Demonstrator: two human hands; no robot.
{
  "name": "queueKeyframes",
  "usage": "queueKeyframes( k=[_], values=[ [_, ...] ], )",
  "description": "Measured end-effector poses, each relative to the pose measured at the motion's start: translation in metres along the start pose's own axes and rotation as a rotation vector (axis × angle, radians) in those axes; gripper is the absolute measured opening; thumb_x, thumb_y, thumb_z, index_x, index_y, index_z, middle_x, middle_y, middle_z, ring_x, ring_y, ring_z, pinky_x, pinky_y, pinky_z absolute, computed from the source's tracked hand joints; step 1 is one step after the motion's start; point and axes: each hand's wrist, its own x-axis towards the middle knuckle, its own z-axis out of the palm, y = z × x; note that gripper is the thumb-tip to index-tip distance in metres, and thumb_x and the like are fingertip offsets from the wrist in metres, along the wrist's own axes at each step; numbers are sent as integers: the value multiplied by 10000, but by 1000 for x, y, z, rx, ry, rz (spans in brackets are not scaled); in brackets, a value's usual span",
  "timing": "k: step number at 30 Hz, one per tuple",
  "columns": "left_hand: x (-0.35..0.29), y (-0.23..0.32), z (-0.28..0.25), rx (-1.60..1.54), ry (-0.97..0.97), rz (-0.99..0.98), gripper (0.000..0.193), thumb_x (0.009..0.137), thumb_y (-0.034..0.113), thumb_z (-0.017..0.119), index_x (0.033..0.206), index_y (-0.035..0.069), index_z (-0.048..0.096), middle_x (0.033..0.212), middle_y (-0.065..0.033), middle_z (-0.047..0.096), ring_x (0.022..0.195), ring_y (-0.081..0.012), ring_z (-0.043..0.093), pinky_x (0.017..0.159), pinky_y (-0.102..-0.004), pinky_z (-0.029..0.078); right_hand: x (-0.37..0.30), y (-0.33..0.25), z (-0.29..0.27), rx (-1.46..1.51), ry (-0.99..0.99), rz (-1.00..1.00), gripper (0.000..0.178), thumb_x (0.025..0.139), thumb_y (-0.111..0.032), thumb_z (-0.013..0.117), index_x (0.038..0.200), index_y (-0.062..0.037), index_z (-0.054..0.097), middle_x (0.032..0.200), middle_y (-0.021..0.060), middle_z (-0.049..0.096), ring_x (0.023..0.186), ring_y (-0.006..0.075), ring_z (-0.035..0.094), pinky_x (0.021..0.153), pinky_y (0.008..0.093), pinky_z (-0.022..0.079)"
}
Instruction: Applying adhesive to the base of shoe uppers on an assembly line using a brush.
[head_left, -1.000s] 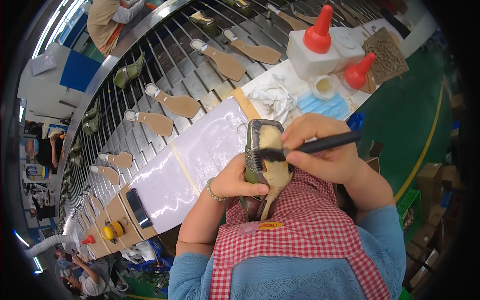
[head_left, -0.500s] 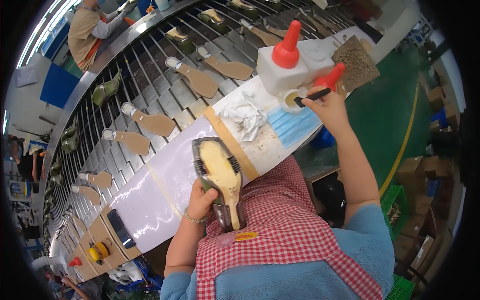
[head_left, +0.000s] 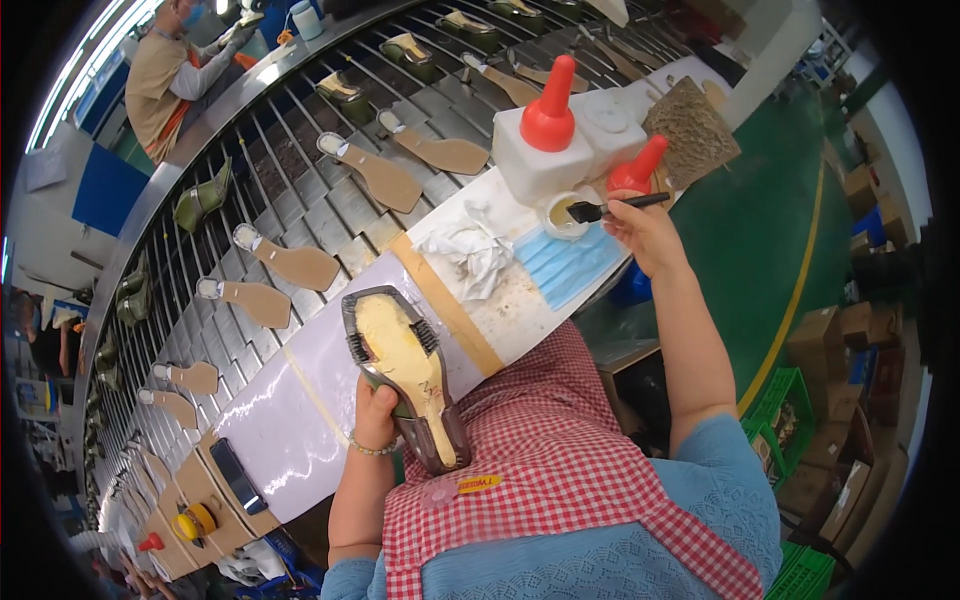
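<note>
My left hand (head_left: 376, 415) grips the side of a dark shoe upper on a last (head_left: 385, 335), its pale yellow sole face turned up, with the toe away from me and the heel against my apron. Dark ruffled edges show along both sides of that face. My right hand (head_left: 645, 235) pinches the handle of a small black brush (head_left: 592, 211). The bristles are at the mouth of a small white pot (head_left: 553, 228) of yellowish liquid; whether they touch its rim cannot be made out. Beside the pot lies a blue face mask (head_left: 565, 265).
White bottles with red nozzles (head_left: 549, 120) stand behind the pot, near a rough brown block (head_left: 690, 130). Crumpled white tissue (head_left: 470, 250) lies on the board. Beyond, a roller conveyor carries insoles (head_left: 375, 175) and green shoes (head_left: 203, 197). A phone (head_left: 237, 475) lies left; a person (head_left: 165, 85) works across.
The brush has turned flatter, and more of its bristles show above the pot's mouth. My left hand and the shoe sit slightly further left, with the shoe more tilted. The view has shifted a little.
</note>
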Motion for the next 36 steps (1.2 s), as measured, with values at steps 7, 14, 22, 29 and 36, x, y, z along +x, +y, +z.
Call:
queueKeyframes(
  k=[7, 14, 22, 29, 36],
  values=[
    [8, -12, -20, -161, -22, -58, 812, 744, 551, 701, 1274, 2, 425, 1128, -93, 595, 957, -192, 625, 798, -326, 530, 12, 40, 2, 674, 144, 477, 334, 733, -341, 789, 837, -88, 597, 744, 16, 610, 689, 167, 630, 545, 230, 495],
    [18, -2, 9, -380, 53, -174, 590, 880, 502, 555, 1220, 22, 504, 1088, -103, 630, 925, -207, 641, 803, -347, 536, 4, 26, -13, 1041, -201, 235, 240, 879, -245, 637, 1042, -70, 609, 967, 78, 675, 860, 176, 657, 738, 305, 547],
    [20, 13, 32, -292, -36, -178, 581, 888, 442, 584, 1257, 12, 457, 1119, -103, 605, 960, -192, 623, 813, -315, 520, -125, -40, 87, 368, -662, -152, 153, 856, -82, 634, 968, -1, 570, 1039, 157, 623, 952, 179, 611, 881, 337, 480],
    [13, 26, 42, -193, -39, -156, 549, 891, 378, 603, 1255, -3, 453, 1135, -94, 594, 983, -175, 610, 833, -303, 508, -160, -37, 115, 62, -804, -164, 165, 765, 28, 696, 913, 14, 624, 987, 113, 638, 909, 144, 609, 801, 268, 476],
    [7, 24, 41, -166, -54, -152, 537, 895, 363, 601, 1257, -5, 452, 1132, -89, 593, 994, -165, 601, 850, -291, 495, -167, -35, 124, -115, -696, -409, 175, 734, 2, 724, 879, -5, 628, 895, 106, 649, 855, 190, 637, 754, 286, 491]
  ],
)
